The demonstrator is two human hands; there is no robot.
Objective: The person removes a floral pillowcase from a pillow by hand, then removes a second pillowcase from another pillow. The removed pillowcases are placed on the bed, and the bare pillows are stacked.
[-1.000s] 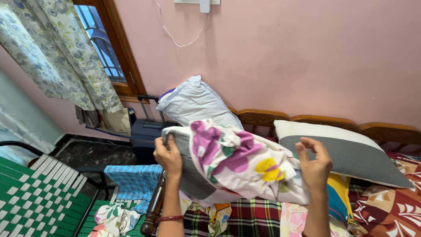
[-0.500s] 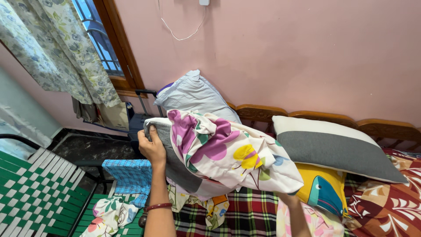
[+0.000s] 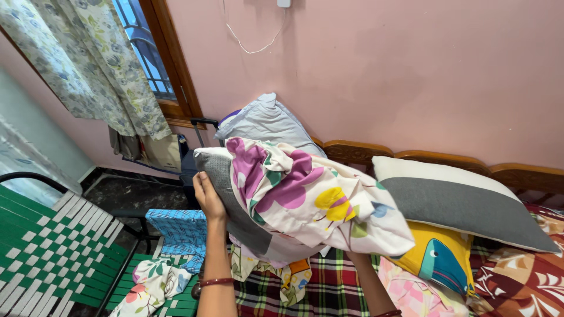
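While the left hand (image 3: 207, 196) clamped the grey pillow (image 3: 235, 202) at nine o'clock, the right hand stayed hidden under the bunched floral pillowcase (image 3: 305, 199), grip unreadable, so the loose cover risked sliding off.

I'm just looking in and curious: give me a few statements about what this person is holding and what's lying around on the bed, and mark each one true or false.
1. The left hand grips the grey end of a pillow held up off the bed. True.
2. The floral cover on that pillow is plain blue. False: it is white with purple, yellow and green flowers.
3. The right hand is in plain view above the pillow. False: it is hidden beneath the cover; only the forearm shows.
4. A grey and white pillow leans on the wooden headboard. True.
5. The wall is green. False: it is pink.
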